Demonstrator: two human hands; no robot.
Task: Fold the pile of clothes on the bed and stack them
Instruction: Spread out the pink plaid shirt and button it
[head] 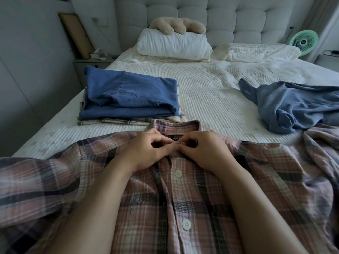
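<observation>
A pink and dark plaid shirt point(183, 198) lies spread front-up across the near part of the bed, buttoned down its placket. My left hand point(146, 151) and my right hand point(207, 153) meet at the top of the placket just under the collar, fingertips pinching the cloth there. Behind it on the left sits a stack of folded clothes point(128, 99), blue denim on top of plaid pieces. A crumpled grey-blue garment point(297, 107) lies unfolded on the right.
The bed point(211, 92) has a white ribbed cover. Two pillows point(174, 44) and a plush toy point(176, 25) rest against the tufted headboard. A nightstand point(88, 65) stands at the left, a green fan point(305, 41) at the right.
</observation>
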